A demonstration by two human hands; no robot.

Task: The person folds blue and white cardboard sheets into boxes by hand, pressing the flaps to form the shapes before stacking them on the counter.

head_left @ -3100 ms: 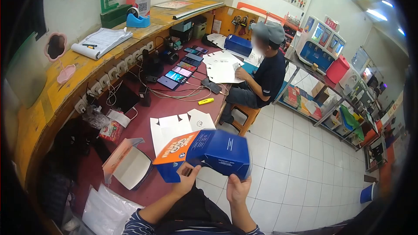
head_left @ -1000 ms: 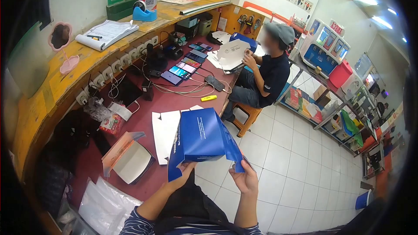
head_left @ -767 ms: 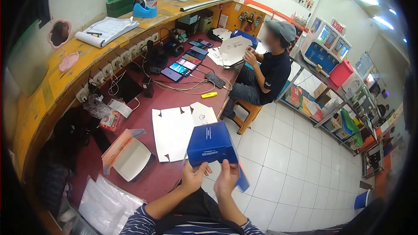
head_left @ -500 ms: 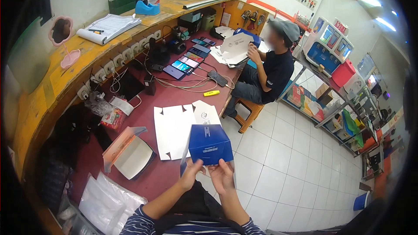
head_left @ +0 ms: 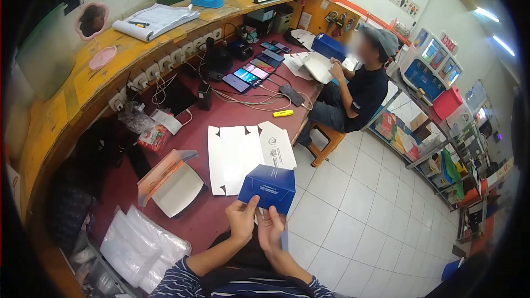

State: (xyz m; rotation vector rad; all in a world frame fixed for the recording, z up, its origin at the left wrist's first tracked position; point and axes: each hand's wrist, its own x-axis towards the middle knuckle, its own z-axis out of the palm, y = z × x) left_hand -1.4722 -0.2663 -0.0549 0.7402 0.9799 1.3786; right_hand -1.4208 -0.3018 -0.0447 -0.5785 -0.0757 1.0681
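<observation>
A blue cardboard piece point(head_left: 268, 187) with small white print is held up in front of me by both hands. My left hand point(head_left: 242, 218) pinches its lower left edge, thumb on the printed face. At the lower right edge, my right hand point(head_left: 271, 226) grips it, the fingers partly behind the card. Just beyond lies a flat white cardboard sheet point(head_left: 234, 154) with notched edges and printing on its right part. To the left sits an open folded box point(head_left: 179, 190) with an orange flap and white inside.
Several phones point(head_left: 255, 72), cables and a yellow highlighter point(head_left: 283, 113) lie farther along the red table point(head_left: 210, 116). Clear plastic bags point(head_left: 138, 248) are at lower left. A seated person point(head_left: 361, 85) in a cap holds white cardboard at the far end.
The view has shifted, so the table and its things appear farther right. The blue piece is turned slightly between my hands. The other person's white cardboard is now tilted differently.
</observation>
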